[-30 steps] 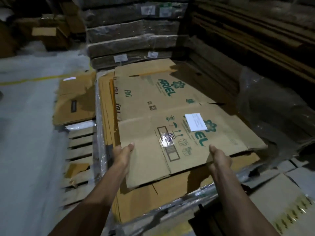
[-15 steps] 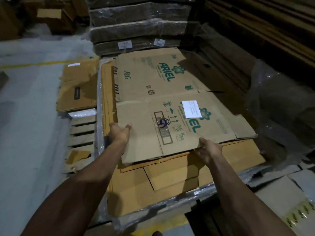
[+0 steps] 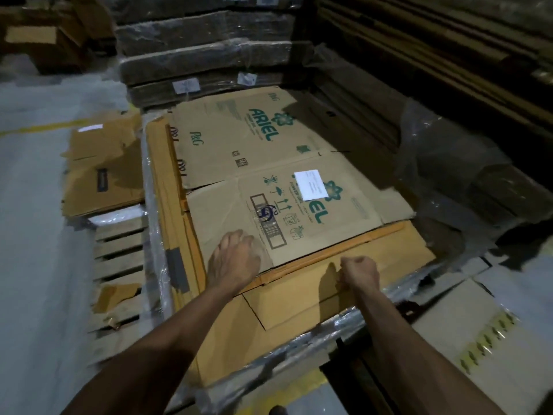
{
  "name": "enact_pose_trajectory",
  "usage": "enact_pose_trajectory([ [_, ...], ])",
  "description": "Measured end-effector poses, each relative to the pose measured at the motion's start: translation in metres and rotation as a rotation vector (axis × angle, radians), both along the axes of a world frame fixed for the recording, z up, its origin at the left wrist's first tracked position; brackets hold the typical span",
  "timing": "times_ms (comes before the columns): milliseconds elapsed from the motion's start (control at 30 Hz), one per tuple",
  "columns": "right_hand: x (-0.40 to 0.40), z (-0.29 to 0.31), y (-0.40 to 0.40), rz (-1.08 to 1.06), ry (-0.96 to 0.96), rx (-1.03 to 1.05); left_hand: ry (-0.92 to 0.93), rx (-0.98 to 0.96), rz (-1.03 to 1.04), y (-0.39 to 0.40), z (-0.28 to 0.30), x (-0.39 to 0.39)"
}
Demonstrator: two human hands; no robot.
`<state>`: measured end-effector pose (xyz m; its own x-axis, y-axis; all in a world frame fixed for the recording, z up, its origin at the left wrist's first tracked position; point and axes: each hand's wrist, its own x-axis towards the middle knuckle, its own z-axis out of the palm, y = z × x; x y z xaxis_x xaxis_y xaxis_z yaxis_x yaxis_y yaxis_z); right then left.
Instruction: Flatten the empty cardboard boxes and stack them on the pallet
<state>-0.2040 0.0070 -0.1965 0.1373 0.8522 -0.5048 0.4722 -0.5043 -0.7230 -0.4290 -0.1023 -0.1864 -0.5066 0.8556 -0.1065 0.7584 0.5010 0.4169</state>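
The left hand (image 3: pixel 236 259) presses flat, fingers spread, on the near left corner of a flattened Ariel box (image 3: pixel 287 205) at the centre of the frame. The right hand (image 3: pixel 359 272) is curled into a fist just beside the box's near edge, resting on the plain cardboard sheets (image 3: pixel 299 307) beneath — whether it grips a sheet's edge cannot be told. The printed box lies atop the stack, a white label (image 3: pixel 310 184) on its nearer panel. Clear plastic wrap (image 3: pixel 338 322) lines the stack's near edge. At left, a wooden pallet (image 3: pixel 119 253) carries another flattened carton (image 3: pixel 101 178); wrapped bundles (image 3: pixel 203 55) rise at the top — all on a grey floor (image 3: pixel 33 235).
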Motion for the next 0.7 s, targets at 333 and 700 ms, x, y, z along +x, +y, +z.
enact_pose_trajectory([
  [333,0.102,-0.010,-0.119,-0.251,-0.172,-0.024,0.016,-0.011,-0.579,0.030,-0.001,0.085],
  [700,0.239,-0.026,-0.203,-0.646,-0.217,-0.080,-0.056,-0.101,-1.026,0.048,-0.028,0.269],
])
